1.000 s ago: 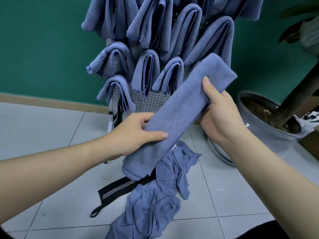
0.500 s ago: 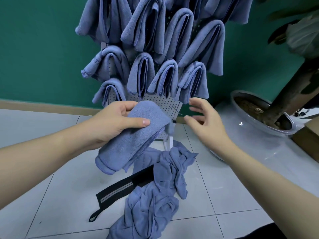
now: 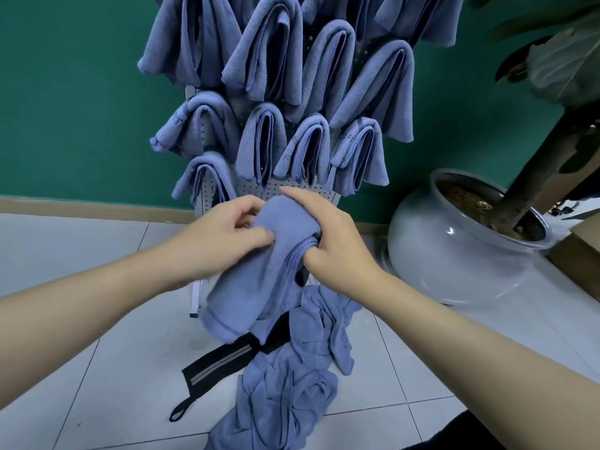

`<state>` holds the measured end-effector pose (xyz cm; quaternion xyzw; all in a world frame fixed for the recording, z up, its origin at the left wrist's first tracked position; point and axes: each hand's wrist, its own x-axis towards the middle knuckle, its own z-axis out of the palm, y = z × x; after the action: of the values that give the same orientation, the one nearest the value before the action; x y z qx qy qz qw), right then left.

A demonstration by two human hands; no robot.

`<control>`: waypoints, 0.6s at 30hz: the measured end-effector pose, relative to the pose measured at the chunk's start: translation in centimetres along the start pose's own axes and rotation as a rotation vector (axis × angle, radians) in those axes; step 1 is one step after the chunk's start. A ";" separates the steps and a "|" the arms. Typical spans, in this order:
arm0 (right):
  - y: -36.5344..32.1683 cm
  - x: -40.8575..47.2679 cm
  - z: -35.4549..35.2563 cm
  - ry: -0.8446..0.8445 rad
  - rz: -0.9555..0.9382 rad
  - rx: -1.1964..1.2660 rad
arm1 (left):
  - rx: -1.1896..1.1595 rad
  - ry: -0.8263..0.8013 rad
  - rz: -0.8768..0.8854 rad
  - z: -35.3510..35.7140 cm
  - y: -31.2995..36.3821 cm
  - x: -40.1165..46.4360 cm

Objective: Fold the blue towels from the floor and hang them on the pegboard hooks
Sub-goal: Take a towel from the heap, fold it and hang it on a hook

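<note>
Matt, napped cloth towels [image 3: 259, 280], perforated metal pegboard [image 3: 292, 191], glossy ceramic pot [image 3: 431, 241], smooth floor tiles [image 3: 97, 368].

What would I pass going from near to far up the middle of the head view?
Crumpled towels on the floor → black strap → folded towel gripped by both hands → bare pegboard → hung towels.

An indoor room: tiled floor [image 3: 97, 368], green wall [image 3: 81, 92], potted plant [image 3: 470, 248]
</note>
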<state>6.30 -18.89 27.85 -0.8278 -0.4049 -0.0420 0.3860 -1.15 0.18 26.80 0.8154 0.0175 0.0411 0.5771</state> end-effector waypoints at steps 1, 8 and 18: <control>-0.1 0.1 0.1 0.017 0.050 0.022 | 0.201 0.079 0.062 0.1 -0.6 -0.1; 0.4 1.1 1.6 0.109 0.268 0.102 | 0.583 0.289 0.322 1.2 -1.8 -1.1; -0.1 4.2 2.6 0.249 0.436 0.337 | 0.468 0.339 0.274 1.6 -1.4 1.5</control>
<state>8.37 -14.43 27.71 -0.8080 -0.1686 0.0085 0.5645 0.53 -0.79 25.06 0.9024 0.0124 0.2484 0.3520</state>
